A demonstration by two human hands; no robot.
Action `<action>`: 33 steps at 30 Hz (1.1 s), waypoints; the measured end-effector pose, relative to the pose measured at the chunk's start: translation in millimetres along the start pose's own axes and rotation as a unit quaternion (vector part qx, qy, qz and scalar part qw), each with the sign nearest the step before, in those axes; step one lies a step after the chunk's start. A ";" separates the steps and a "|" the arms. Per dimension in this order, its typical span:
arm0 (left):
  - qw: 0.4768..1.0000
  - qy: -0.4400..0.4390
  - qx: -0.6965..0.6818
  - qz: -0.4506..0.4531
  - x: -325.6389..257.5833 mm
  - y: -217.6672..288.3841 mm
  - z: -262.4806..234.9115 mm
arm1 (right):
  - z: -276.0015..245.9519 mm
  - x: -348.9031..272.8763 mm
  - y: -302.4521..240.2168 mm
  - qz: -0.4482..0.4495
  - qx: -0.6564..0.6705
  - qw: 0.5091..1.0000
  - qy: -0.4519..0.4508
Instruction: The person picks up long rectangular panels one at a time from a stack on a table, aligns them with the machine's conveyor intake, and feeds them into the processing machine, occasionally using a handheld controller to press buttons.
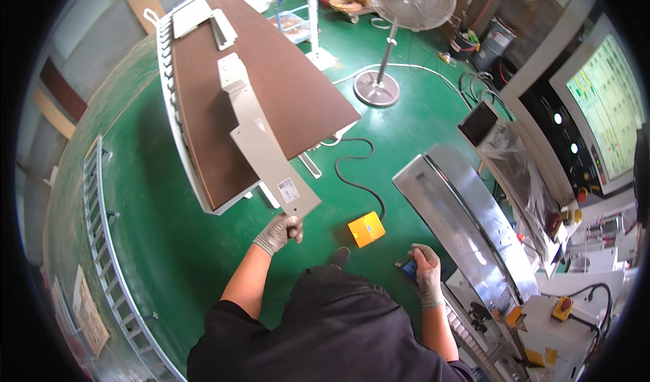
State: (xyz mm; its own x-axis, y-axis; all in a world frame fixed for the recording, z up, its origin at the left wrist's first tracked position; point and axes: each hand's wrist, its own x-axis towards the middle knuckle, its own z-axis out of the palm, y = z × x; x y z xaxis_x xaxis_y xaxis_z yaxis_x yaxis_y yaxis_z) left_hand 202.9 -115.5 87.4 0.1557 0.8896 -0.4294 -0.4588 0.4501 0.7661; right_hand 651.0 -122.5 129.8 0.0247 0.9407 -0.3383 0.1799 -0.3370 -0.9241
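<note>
My gloved left hand (279, 234) is closed on the near end of a long light-grey sheet metal part (261, 138). The part has stepped edges and a white label close to my fingers. Its far end extends over a brown-topped table (284, 84). On the right, my gloved right hand (426, 267) is closed beside a machine with a long shiny metal bed (467, 226). A small blue object (409, 268) shows at its fingers; its kind and whatever is inside the fist are hidden.
A yellow foot-switch box (366, 229) with a black cable lies on the green floor. Beyond stands a pedestal fan (377, 87). More grey metal pieces (222, 30) rest on the table's far end. A control screen (606, 104) is at right, a metal roller rack (112, 260) at left.
</note>
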 end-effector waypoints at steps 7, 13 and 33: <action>0.989 -0.148 -0.010 -0.026 -1.7 -26.8 168.2 | 23.2 -26.9 -49.4 -0.004 0.201 0.969 -0.141; 0.889 -0.311 0.326 0.078 -4.0 -57.4 283.0 | -22.6 -53.6 -45.2 0.088 0.329 0.933 -0.115; 0.751 -0.458 0.473 -0.043 50.0 -256.0 495.4 | -60.5 -271.5 141.9 -0.036 0.710 0.610 0.350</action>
State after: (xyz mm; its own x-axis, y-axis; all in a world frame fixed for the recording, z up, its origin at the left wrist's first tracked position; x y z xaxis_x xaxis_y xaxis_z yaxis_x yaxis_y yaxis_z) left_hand 761.5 -147.7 106.7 0.8849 0.3386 -0.3197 0.3471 -0.0220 0.9376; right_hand 729.4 -423.5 101.2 0.5701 0.5728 -0.5890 -0.8157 0.4803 -0.3224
